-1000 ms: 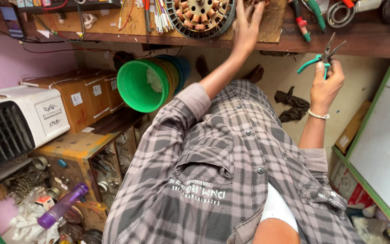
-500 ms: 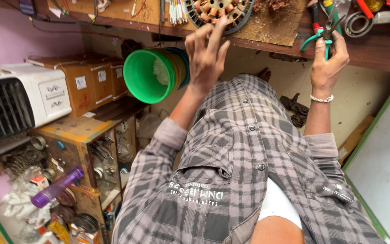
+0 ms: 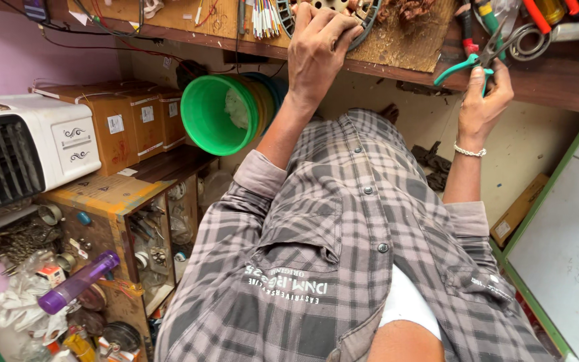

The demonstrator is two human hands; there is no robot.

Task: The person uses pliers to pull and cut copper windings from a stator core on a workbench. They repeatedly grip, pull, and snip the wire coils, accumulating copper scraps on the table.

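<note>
A cramped workshop with a pink wall; a wooden worktop (image 3: 397,50) runs across the top of the view and serves as the reference. One round metal motor stator (image 3: 363,17) with copper windings lies on the worktop, near its middle. One left hand (image 3: 319,43) rests on top of the stator, fingers curled over its rim, the grip closed on it. To the right along the worktop edge, one right hand (image 3: 484,100) holds one pair of green-handled pliers (image 3: 480,60), the grip closed around the handles, the nose pointing up over the worktop. One beaded bracelet (image 3: 467,151) sits on the right wrist.

On the worktop left of the stator stands one bundle of thin coloured sticks (image 3: 265,17); red and black wires (image 3: 102,33) trail along the edge further left. At the far right end lie several red- and orange-handled tools (image 3: 544,13), the count unclear.

Below the worktop, one stack of nested buckets (image 3: 226,114) lies on its side, the outermost green. Left of it, three brown cardboard boxes (image 3: 122,124) stand in a row on a wooden cabinet (image 3: 108,201) filled with small parts. Further left is one white air cooler (image 3: 21,151). One purple bottle (image 3: 78,281) lies in the clutter at lower left. The person wears a grey checked shirt (image 3: 343,255).
</note>
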